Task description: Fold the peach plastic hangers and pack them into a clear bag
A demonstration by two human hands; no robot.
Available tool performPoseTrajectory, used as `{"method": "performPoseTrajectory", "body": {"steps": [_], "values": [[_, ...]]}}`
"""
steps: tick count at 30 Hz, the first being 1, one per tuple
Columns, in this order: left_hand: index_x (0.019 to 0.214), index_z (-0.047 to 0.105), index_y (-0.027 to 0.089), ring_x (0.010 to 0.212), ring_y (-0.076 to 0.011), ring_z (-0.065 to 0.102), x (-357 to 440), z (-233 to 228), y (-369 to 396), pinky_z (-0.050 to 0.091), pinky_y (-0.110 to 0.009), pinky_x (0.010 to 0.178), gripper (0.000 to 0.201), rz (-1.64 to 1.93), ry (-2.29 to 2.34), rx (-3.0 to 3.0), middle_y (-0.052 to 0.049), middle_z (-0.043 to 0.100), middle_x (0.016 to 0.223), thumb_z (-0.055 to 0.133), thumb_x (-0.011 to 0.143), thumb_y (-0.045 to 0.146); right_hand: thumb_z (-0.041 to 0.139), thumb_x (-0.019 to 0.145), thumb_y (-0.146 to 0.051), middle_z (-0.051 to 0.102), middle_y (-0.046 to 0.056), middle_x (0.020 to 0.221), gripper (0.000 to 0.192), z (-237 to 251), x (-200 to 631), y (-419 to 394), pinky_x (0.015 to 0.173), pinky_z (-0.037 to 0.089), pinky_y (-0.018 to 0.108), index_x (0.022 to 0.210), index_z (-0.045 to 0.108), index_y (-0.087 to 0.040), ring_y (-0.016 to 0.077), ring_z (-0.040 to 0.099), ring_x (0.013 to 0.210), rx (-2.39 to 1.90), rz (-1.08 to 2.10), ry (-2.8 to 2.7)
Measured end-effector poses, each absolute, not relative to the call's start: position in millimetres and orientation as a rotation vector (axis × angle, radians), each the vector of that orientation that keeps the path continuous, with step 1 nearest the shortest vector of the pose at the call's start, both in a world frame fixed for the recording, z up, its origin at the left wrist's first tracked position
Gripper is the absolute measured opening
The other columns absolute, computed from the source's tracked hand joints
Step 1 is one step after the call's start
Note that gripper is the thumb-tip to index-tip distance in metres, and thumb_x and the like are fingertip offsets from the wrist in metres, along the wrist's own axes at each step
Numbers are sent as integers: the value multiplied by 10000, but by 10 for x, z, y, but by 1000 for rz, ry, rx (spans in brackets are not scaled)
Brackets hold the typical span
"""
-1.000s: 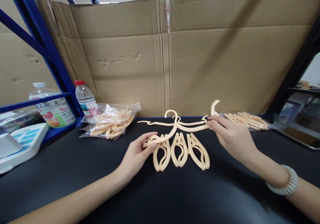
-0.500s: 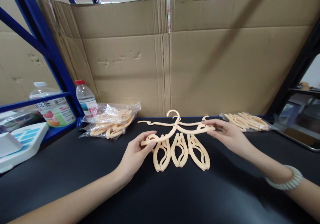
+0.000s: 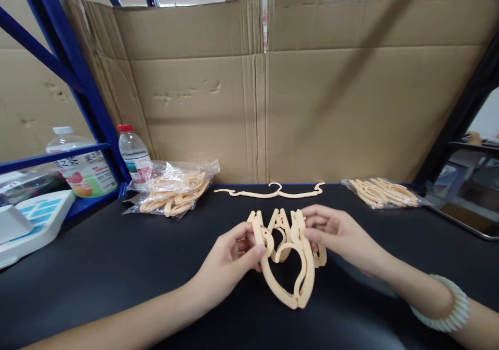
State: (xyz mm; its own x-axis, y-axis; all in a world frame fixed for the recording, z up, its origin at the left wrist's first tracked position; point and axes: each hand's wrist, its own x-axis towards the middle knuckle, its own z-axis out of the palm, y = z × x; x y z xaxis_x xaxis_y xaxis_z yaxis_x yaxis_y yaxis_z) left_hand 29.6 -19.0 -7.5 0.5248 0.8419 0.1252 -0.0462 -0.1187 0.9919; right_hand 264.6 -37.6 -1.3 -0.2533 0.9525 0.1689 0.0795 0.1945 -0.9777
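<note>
Lower centre, folding hanger (image 3: 309, 280) between left hand (image 3: 230, 259) and right hand (image 3: 341, 233); behind, unfolded hanger (image 3: 257, 195); centre left, bagged hangers (image 3: 173, 190) before bottle (image 3: 132, 150).

L hand (image 3: 231, 255), R hand (image 3: 338, 235): curled

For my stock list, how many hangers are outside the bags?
5: one hanger in the left hand and right hand, three folded hangers behind it, partly covered, one unfolded hanger near the cardboard. Others may be hidden.

Near tabletop (image 3: 331, 321) passable; hanger (image 3: 309, 282) (held) blocks gap between hands (image 3: 232, 259) (image 3: 337, 235).
</note>
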Motion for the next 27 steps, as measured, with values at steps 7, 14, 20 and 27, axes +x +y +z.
{"method": "performPoseTrajectory", "body": {"steps": [7, 14, 20, 27], "values": [[962, 582, 148, 706, -130, 568, 305, -74, -212, 502, -221, 567, 303, 919, 720, 1482, -27, 608, 802, 709, 769, 344, 653, 817, -343, 631, -5, 711, 190, -13, 2464, -533, 457, 443, 177, 869, 602, -167, 76, 526, 516, -1113, 1259, -1752], [888, 616, 146, 721, -146, 588, 312, -47, -276, 514, -242, 608, 262, 952, 736, 1466, -41, 645, 804, 734, 739, 325, 628, 830, -368, 644, -2, 701, 215, -45, 2450, -530, 395, 420, 163, 925, 616, -176, 68, 502, 453, -1184, 1155, -1689], [931, 663, 164, 877, -201, 615, 302, -35, -290, 527, -307, 774, 243, 911, 760, 1551, -67, 674, 937, 702, 767, 339, 636, 829, -359, 621, -7, 699, 200, -60, 2425, -576, 416, 440, 169, 905, 602, -177, 71, 517, 472, -1120, 1214, -1698], [873, 647, 151, 776, -165, 600, 289, -65, -244, 535, -271, 687, 235, 924, 804, 1546, -52, 655, 847, 691, 777, 361, 579, 887, -401, 631, 22, 860, 277, -56, 2438, -587, 498, 463, 182, 1086, 618, -212, 72, 511, 561, -984, 1193, -1730]]}}
